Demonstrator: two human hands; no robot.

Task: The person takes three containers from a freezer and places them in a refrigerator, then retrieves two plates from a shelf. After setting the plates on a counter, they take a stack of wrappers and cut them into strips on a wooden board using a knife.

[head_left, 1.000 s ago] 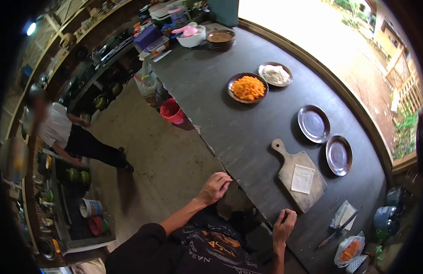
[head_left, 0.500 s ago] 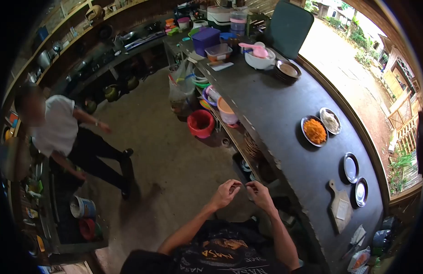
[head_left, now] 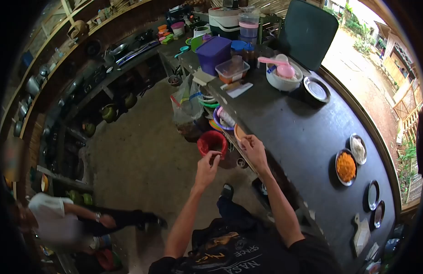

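My left hand (head_left: 207, 170) is raised in front of me, fingers bent and pressed together, just below the red bin (head_left: 212, 144) in the view. To its right, my right hand (head_left: 254, 153) has its fingertips pinched, near the counter's left edge and the orange-rimmed container (head_left: 239, 133). Whether either hand holds something small cannot be made out. The hands are apart. On the dark counter (head_left: 284, 132) stand a bowl of orange food (head_left: 346, 167) and a bowl of white food (head_left: 358, 150), right of my hands.
Another person (head_left: 51, 219) is at the lower left. A clear plastic bag (head_left: 187, 102) hangs by the counter. Further along stand a purple container (head_left: 213, 54), a white bowl with a pink scoop (head_left: 284, 75) and a metal plate (head_left: 317, 89). A cutting board (head_left: 361, 237) lies lower right.
My hands have moved forward and farther apart, toward the red bin. The view has shifted along the counter, and a foot now shows below. The other person appears lower in the view.
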